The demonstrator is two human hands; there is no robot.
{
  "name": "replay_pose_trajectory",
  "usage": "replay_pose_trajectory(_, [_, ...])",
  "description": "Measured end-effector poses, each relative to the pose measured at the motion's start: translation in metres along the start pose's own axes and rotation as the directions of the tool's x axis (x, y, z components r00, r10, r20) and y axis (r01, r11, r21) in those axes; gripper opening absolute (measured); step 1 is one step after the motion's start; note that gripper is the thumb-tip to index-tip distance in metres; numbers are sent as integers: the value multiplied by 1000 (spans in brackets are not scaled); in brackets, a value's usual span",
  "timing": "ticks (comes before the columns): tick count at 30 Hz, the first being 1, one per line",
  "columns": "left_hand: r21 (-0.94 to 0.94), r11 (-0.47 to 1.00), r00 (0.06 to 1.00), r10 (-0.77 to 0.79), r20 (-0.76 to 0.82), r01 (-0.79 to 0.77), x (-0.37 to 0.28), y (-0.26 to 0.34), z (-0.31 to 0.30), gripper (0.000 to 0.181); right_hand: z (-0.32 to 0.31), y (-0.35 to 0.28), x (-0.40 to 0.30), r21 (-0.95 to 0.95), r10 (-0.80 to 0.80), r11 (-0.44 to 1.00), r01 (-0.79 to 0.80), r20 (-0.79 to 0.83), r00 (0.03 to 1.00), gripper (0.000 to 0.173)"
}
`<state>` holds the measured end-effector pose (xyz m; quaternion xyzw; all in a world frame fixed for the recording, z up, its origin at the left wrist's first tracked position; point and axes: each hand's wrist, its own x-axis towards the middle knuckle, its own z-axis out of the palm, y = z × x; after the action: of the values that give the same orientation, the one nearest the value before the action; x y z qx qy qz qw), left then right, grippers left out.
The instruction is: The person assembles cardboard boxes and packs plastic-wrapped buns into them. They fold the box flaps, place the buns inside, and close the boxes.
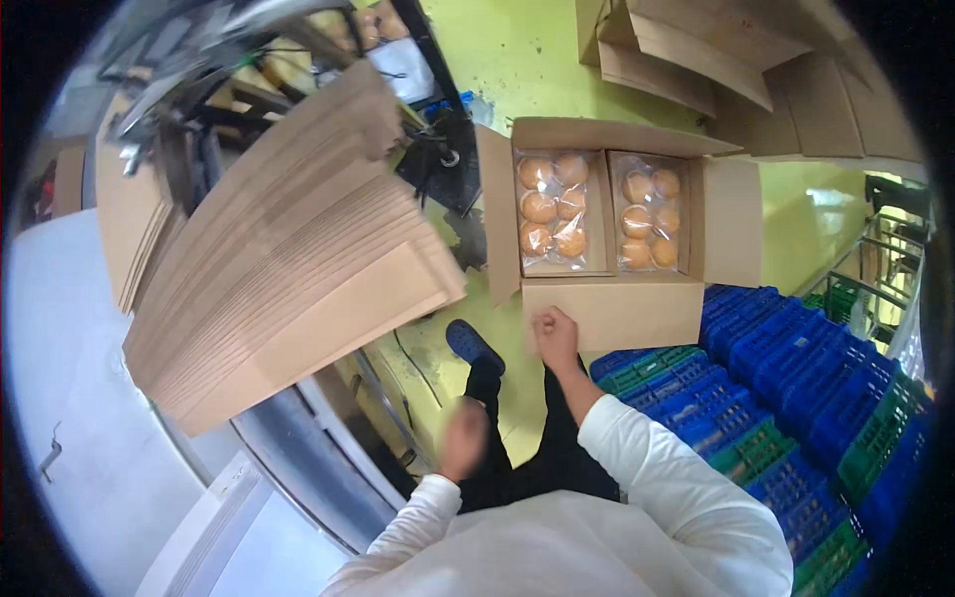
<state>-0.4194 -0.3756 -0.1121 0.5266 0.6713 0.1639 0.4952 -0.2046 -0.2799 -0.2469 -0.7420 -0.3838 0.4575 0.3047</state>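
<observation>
An open cardboard carton (613, 317) stands before me with its flaps folded outward. Inside, a clear bag of round golden buns (553, 213) lies in the left inner box, and another bag of buns (650, 216) lies in the right one. Over the left part of the carton's near flap is my right hand (556, 339), its fingers curled in and nothing visible in them; whether it touches the flap I cannot tell. Lower and to the left, my left hand (464, 440) hangs in front of my leg, blurred by motion, with its fingers indistinct.
On the left, a thick stack of flattened cardboard (298, 291) leans out above a metal-edged surface. Blue and green plastic crates (791, 366) are piled at right. More open cartons (716, 67) stand at the upper right. A dark metal frame (429, 60) rises beyond the cardboard.
</observation>
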Motion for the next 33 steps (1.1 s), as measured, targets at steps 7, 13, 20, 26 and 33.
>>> replay_pose_trajectory(7, [219,972,770,201,-606,-82,-18,0,-194,21,67,-272,-83,-187,-607,782,595,-10,794,34])
replay_pose_trajectory(13, [314,949,536,266,-801,-2,-6,-26,-311,41,143,-356,-91,-342,-768,412,844,369,524,50])
replay_pose_trajectory(20, [333,928,552,193,-812,165,-4,-72,-333,66,315,-508,-39,-176,-817,466,867,293,498,32])
replay_pose_trajectory(26, [165,974,562,50,-826,155,-5,-98,-292,76,409,-589,50,-335,-501,800,497,79,862,29])
replay_pose_trajectory(33, [44,989,533,-39,-845,141,-28,-115,-277,71,445,-602,38,-376,-242,909,178,-129,962,42])
